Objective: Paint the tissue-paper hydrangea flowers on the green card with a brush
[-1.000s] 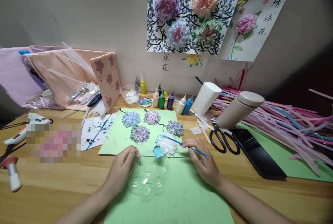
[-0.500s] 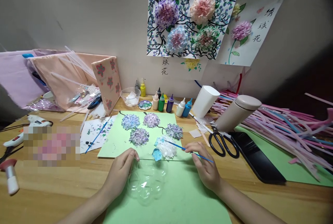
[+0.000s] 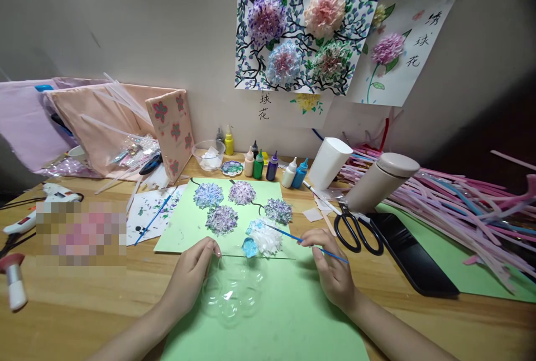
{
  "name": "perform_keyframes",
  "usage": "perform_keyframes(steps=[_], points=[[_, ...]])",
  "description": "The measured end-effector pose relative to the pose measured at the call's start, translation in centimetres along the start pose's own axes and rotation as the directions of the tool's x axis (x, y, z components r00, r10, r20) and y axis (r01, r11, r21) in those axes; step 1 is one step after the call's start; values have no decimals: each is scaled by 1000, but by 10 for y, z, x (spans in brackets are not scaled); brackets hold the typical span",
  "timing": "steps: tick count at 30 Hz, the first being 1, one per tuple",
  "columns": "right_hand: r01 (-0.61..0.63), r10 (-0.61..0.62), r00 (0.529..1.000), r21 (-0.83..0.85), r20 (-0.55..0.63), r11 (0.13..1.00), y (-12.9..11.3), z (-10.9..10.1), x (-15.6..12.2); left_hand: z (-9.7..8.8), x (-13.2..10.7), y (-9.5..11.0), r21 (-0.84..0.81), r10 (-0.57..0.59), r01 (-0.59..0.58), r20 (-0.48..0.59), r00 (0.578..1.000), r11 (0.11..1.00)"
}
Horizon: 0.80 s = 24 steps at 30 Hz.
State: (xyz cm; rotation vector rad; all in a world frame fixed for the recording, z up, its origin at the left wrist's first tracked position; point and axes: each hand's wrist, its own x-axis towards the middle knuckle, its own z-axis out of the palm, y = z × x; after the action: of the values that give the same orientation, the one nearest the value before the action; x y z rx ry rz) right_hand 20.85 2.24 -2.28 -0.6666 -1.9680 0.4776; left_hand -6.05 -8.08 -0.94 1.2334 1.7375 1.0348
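My left hand (image 3: pixel 193 272) pinches the near-left rim of a clear plastic paint palette (image 3: pixel 230 297) with rounded wells, tilted above green paper. A patch of light-blue paint (image 3: pixel 250 247) shows at its far edge. In my right hand (image 3: pixel 330 269) a thin blue paintbrush (image 3: pixel 282 232) is gripped like a pen, its tip at a white paper flower (image 3: pixel 272 241). The flower's upper left is tinted light blue. Behind it on the green card (image 3: pixel 176 232) lie several fluffy flowers, including a blue one (image 3: pixel 208 195) and a purple one (image 3: pixel 221 219).
Paint bottles (image 3: pixel 258 165) stand along the wall near a clear bowl (image 3: pixel 208 157). At right are black-handled scissors (image 3: pixel 347 232), a phone (image 3: pixel 414 255), a tumbler (image 3: pixel 379 182) and pipe cleaners (image 3: pixel 452 204). A glue gun (image 3: pixel 54 196) and a makeup brush (image 3: pixel 15 285) lie left.
The whole view has shifted slightly. The brush tip stays at the white flower, and both hands keep their holds.
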Motion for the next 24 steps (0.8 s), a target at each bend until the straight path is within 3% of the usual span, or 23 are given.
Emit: perform_keyframes(steps=[24], points=[[21, -21, 1000, 11, -2, 1000, -2, -2, -2, 0, 0, 1, 53, 12, -13, 17, 1000, 998]])
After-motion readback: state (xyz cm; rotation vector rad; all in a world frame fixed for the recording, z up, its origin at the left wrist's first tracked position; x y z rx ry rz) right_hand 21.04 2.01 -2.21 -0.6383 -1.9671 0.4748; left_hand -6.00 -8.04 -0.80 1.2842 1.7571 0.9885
